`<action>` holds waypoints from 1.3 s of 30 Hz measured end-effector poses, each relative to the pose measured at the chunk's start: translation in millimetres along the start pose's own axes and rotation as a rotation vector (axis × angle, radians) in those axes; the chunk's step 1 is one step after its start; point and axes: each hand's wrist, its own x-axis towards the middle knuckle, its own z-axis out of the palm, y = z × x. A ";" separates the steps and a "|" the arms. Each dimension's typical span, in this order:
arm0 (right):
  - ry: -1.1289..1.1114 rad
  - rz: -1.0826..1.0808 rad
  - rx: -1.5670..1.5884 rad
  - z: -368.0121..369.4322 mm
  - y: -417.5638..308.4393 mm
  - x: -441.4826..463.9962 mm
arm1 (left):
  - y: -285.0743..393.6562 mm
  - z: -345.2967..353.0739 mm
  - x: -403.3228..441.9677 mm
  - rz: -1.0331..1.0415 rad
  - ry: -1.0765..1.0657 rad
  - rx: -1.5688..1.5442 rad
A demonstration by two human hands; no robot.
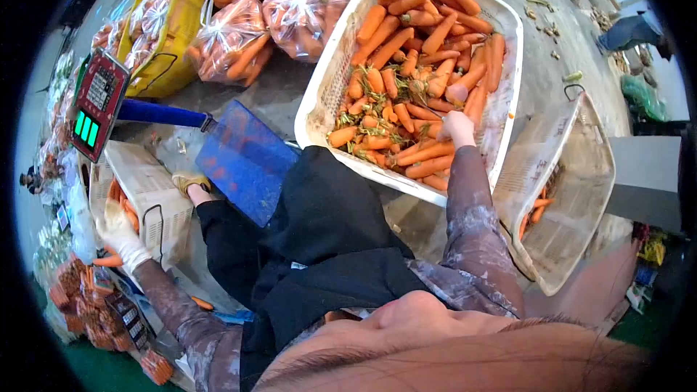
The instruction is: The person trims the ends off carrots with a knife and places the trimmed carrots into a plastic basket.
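My right hand (457, 128) is closed at the near right side of a large white crate (508, 101), above its carrots (428, 152). A thin dark object shows beside its fingers, too small to name. Green stem ends are visible on many of the carrots. Far to the left, my left hand (125, 238) wears a whitish glove and is beside a smaller beige crate (156, 192) with carrots (123, 203) in it. The fingers of this hand are blurred, and any hold is unclear. One carrot (108, 261) lies just below it.
A blue scale platform (243, 163) with a lit display (87, 131) stands at left. Behind it are bagged carrots (308, 14) and a yellow crate (178, 36). A beige crate (581, 210) with few carrots leans at right. Bagged goods (94, 305) lie lower left.
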 end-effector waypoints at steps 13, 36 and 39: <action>-0.051 -0.462 1.363 -100.4 -24.2 -129.5 | -270.8 233.6 -359.8 0.739 -1.829 0.770; 0.433 0.046 0.407 42.0 23.2 -36.1 | -210.5 206.1 -359.2 -0.264 -1.444 0.517; 0.431 -0.123 0.262 57.7 27.8 -22.7 | -197.3 196.1 -287.9 -0.708 -1.016 0.028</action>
